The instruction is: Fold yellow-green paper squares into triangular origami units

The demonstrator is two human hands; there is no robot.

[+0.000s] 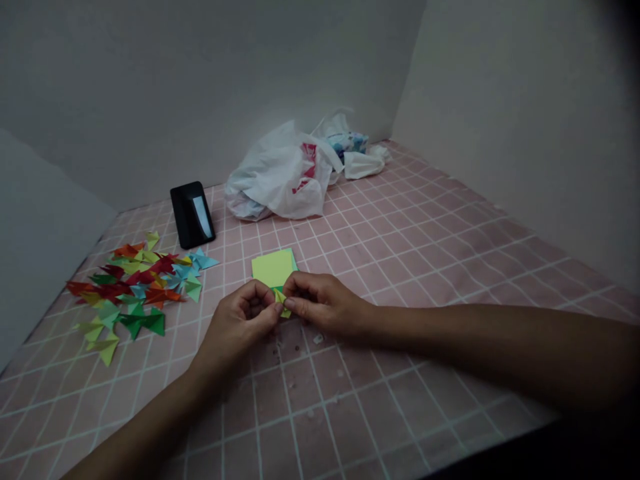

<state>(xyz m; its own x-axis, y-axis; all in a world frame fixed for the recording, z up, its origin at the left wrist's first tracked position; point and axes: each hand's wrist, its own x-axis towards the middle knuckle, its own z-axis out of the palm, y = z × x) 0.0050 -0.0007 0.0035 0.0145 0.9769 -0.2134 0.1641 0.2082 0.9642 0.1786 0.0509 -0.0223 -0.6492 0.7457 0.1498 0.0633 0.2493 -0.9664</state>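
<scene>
Yellow origami paper (280,301) | pinched by left hand (239,321) and right hand (324,301) | shape hidden behind fingers (295,303)

A small indoor corner, apparently in a home, served as the setting. Pale bare walls (150,87) met around a pink surface (410,280) marked with a white grid like tiling. Everyday household items lay along the far wall: a crumpled white plastic carrier bag (277,177), a blue-patterned tissue packet (347,143) and a black phone (193,215). Folded origami paper pieces (133,287) were scattered at left. The view did not show which room it was.
</scene>
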